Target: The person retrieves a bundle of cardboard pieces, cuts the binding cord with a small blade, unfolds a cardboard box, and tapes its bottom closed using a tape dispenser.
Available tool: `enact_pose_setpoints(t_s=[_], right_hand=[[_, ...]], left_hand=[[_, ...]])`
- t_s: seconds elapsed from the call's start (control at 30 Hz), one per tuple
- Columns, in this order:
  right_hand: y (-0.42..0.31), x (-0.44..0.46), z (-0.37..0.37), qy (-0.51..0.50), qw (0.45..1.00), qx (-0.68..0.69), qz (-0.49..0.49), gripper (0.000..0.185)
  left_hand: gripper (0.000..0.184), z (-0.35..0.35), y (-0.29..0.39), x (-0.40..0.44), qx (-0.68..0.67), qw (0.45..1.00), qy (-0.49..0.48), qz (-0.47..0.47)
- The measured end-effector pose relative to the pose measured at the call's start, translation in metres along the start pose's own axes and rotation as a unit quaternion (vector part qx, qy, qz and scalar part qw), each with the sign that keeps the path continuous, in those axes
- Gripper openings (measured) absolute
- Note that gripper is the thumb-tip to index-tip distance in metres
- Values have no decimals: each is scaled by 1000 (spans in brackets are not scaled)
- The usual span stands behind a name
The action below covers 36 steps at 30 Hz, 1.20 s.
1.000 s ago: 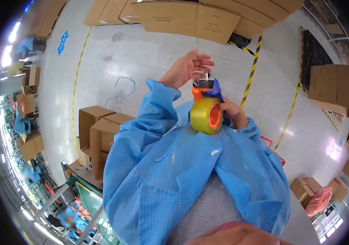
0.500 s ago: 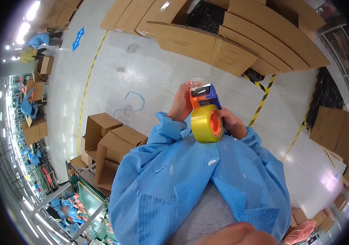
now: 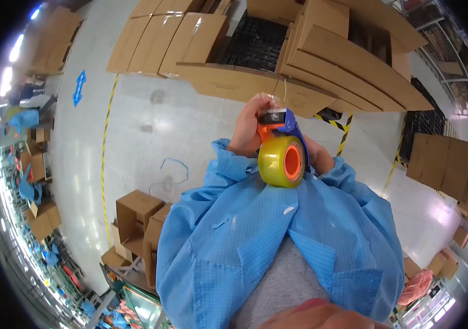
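A tape dispenser point(image 3: 285, 124) with orange and blue parts stands out before my chest, carrying a thick yellow roll of tape point(image 3: 272, 162) on an orange hub. My right hand point(image 3: 318, 155) is wrapped round the dispenser's blue side, partly hidden behind it. At the dispenser's front end, my left hand point(image 3: 249, 125) is closed, its fingertips at a strip of clear tape point(image 3: 269, 100) by the black roller. The dispenser hides part of the left fingers.
Large flattened and open cartons point(image 3: 234, 80) lie ahead around a black pallet point(image 3: 256, 44). Open boxes point(image 3: 137, 211) stand at my lower left. Yellow floor lines point(image 3: 104, 148) run on both sides. A person in blue point(image 3: 24, 120) is far left.
My left hand has closed at the dispenser's front end, where its fingers were spread a second ago. The cartons ahead now show more fully as the view has shifted.
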State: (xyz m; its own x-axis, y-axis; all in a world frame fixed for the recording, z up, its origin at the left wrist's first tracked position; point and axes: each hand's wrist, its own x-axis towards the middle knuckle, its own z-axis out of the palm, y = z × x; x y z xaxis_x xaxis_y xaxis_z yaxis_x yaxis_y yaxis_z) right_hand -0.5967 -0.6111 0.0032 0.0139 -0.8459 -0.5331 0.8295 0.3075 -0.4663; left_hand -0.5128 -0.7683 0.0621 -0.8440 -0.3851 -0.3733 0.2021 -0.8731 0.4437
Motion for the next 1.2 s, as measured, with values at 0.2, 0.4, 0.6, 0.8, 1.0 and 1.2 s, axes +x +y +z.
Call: enact_pose_setpoints(t_s=[0.2, 0.4, 0.6, 0.8, 1.0, 1.2], right_hand=[[-64, 10, 62, 83, 986, -142, 17, 38], [-56, 32, -2, 22, 994, 90, -65, 51], [-67, 48, -85, -64, 990, 125, 33, 66], [-84, 83, -147, 89, 987, 36, 129, 53], [-67, 129, -182, 122, 958, -42, 257, 49], [-49, 160, -191, 109, 964, -80, 231, 38]], left_hand=[[23, -2, 46, 56, 83, 994, -50, -58], [34, -23, 45, 140, 44, 975, -43, -216], [50, -168, -18, 289, 437, 884, 87, -142], [90, -280, -91, 365, 782, 593, 189, -17], [91, -330, -126, 397, 858, 476, 191, -30], [91, -354, -137, 380, 894, 418, 159, -19]])
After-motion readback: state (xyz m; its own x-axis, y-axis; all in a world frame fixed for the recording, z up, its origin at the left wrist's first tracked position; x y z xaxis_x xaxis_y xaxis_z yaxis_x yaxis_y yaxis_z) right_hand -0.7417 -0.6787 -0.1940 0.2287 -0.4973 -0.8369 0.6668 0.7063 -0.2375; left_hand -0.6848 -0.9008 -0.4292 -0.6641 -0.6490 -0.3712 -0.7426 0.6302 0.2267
